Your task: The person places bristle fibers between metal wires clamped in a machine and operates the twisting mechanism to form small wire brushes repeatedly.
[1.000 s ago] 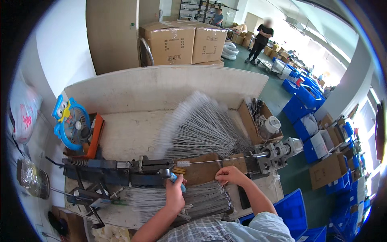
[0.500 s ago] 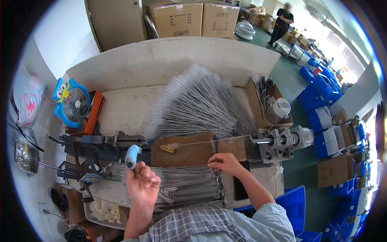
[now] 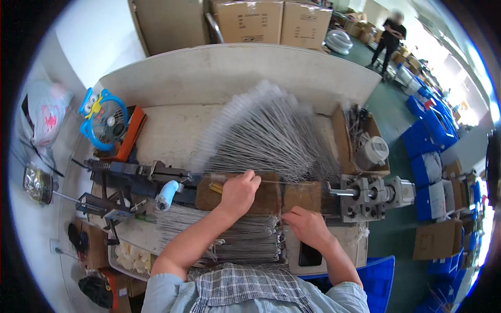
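My left hand [image 3: 240,194] is over the brown board [image 3: 269,201], fingers closed on a thin wire [image 3: 292,182] whose looped right end lies just short of the metal spindle [image 3: 342,192]. A small yellow piece [image 3: 215,187] lies beside that hand. My right hand [image 3: 307,225] has its fingertips pinched together at the right ends of a bundle of grey wires [image 3: 245,240]; what they hold, if anything, is too small to make out. Left of my left hand, a light-blue handle [image 3: 167,195] sticks out from the black clamp [image 3: 164,172]. Behind lies a fanned pile of white-tipped wire brushes [image 3: 266,138].
A cardboard box [image 3: 342,135] with a white-lidded tub [image 3: 374,151] stands at the back right. At the left are a blue fan [image 3: 104,120] and an orange tray [image 3: 133,134]. A dark phone-like slab [image 3: 310,255] lies near my right forearm. A person [image 3: 389,41] stands far off.
My left hand has moved right from the light-blue handle to the wire over the board. The wire's right end now lies apart from the spindle. My right hand stays by the bundle; the view has shifted.
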{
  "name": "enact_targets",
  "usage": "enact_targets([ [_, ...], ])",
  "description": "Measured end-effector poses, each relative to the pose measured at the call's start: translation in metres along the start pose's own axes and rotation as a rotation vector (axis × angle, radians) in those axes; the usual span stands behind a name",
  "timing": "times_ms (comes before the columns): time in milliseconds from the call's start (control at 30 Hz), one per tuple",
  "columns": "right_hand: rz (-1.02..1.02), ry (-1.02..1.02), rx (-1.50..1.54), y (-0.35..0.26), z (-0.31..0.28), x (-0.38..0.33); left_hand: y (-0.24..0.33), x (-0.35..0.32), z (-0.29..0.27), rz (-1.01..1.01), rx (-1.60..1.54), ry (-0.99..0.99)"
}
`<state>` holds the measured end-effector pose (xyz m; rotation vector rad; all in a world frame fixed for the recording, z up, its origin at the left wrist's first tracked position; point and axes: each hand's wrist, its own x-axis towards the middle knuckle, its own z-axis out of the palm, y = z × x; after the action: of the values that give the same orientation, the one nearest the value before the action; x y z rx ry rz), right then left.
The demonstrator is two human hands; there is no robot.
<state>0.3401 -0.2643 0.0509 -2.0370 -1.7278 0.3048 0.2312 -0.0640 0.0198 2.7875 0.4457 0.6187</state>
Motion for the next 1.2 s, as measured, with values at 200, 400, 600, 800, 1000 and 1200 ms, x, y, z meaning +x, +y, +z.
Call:
enact_targets([
  [200,0.036,0.063,-0.075,-0.017,0.000,0.016,-0.028,0.060,-0.023,0.009,0.139,0.171],
  [400,-0.041,-0.006,-0.203,-0.027,-0.010,0.035,-0.046,0.054,-0.010,-0.035,0.186,0.298],
  [600,-0.256,0.064,-0.434,0.016,-0.045,0.039,-0.008,-0.007,-0.053,0.141,-0.152,0.328],
  [800,0.132,0.045,-0.439,0.064,-0.099,0.042,0.002,-0.059,-0.085,0.081,-0.216,0.365],
  [1000,0.444,-0.025,0.126,0.057,-0.100,0.043,-0.001,-0.078,-0.073,-0.044,-0.235,0.355],
  [1200,0.260,-0.059,0.267,0.054,-0.106,0.037,0.009,-0.076,-0.069,-0.114,-0.262,0.337],
])
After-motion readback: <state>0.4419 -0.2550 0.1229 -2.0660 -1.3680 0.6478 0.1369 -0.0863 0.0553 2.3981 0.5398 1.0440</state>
